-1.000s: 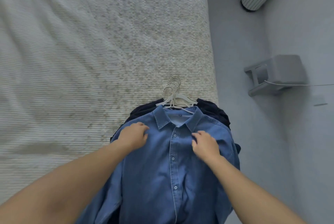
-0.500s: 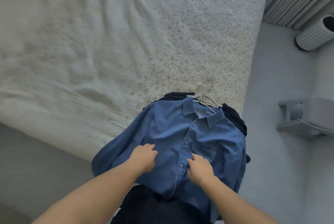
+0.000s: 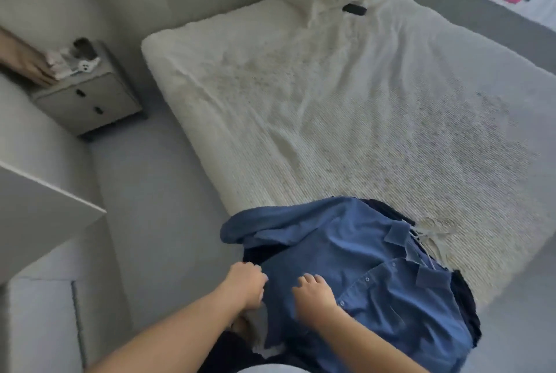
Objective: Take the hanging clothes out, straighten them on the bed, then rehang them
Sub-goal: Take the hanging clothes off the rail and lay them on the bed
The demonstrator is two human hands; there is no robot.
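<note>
Cream ribbed bed (image 3: 346, 108) fills the view; at its five o'clock corner lies a blue denim button shirt (image 3: 361, 267) over dark garments, mostly hidden. White hangers (image 3: 427, 236) blur out. Left hand (image 3: 245, 284) grips the shirt's hem; right hand (image 3: 316, 294) presses on it, fingers curled.

The hangers (image 3: 428, 234) are smeared pale streaks, their hooks impossible to count. The dark clothes (image 3: 464, 297) lie mostly hidden under the blue shirt (image 3: 376, 276), whose hem runs off the bottom edge. The left hand (image 3: 245, 284) hides its own fingertips in fabric.
</note>
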